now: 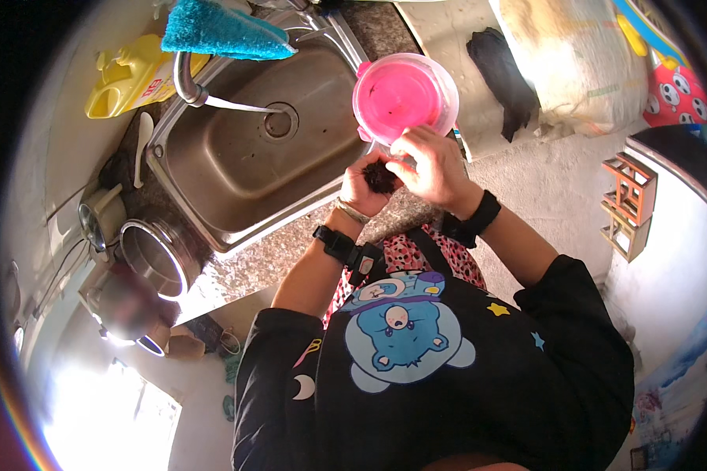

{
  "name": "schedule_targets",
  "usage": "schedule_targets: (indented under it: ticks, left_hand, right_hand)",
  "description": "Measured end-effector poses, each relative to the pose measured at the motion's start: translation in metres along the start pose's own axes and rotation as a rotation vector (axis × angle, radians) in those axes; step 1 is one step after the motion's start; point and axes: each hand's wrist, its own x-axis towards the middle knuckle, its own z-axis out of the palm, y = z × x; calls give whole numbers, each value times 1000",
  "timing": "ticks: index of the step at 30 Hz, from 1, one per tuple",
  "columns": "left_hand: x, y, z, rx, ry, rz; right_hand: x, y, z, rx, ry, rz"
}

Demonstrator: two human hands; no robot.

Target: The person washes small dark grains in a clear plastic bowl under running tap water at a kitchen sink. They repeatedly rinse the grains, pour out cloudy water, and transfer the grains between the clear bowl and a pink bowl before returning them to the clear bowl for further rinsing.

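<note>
Close in front of me, beside the sink, my left hand [364, 187] is closed around a dark clump [379, 176] of small, stringy-looking material; what it is I cannot tell. My right hand [427, 165] is over the clump's right side, its fingers bent, thumb and fingertips near it; whether they pinch a piece cannot be told. Just beyond my right fingers, a round pink plastic container [405, 97] with clear sides and clip tabs stands at the sink's right edge, with a few dark specks in it. Water [241, 106] runs from the faucet [187, 85] toward the drain [280, 123].
The steel sink [235, 176] lies left of my hands. A teal cloth [224, 32] hangs over the faucet. A yellow jug [126, 76], a white spoon [144, 147] and a steel pot [155, 259] stand or lie along the left side. A black cloth-like item [502, 82] lies at the right.
</note>
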Motion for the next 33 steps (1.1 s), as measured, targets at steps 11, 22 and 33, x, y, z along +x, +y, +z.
schedule_targets:
  ticks: [11,22,33]
  left_hand:
    - [0,2,5,9,-52,-3]
    - [-4,2,10,36,19,38]
    - [-30,13,2,-41,-7,140]
  right_hand:
    - [7,18,12,-107,81,-116]
    - [40,47,9,-243,-25,-25]
    - [56,53,22,-350,-181,130]
